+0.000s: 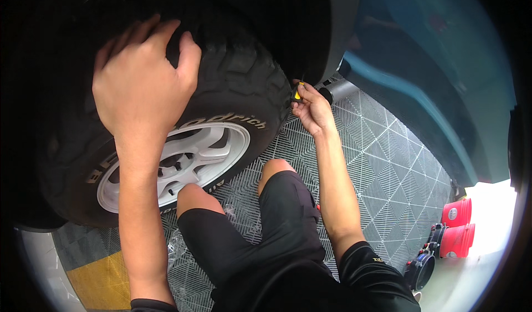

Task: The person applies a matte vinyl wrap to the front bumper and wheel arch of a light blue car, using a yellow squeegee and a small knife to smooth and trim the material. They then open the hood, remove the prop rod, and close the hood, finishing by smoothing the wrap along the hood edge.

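A large black off-road tyre [238, 84] with chunky tread and raised lettering on its sidewall stands in front of me. It is mounted on a silver spoked wheel [219, 151]. My left hand [145, 84] lies over the top of the tyre, palm down, fingers stretched and thumb apart, holding nothing. At the tyre's right edge, beside the tread, my right hand [315, 109] pinches a small black-and-yellow tool [298, 92]. Its far end is hidden by the fingers and the dark wheel arch, so I cannot tell whether it touches the rubber.
A dark wheel arch [310, 29] and a blue-green car body panel [421, 73] overhang from above and right. A grey metal pipe [344, 90] juts out beneath the panel. Red buckets [457, 240] and black round containers [421, 270] stand at lower right on the grey tiled floor [382, 162].
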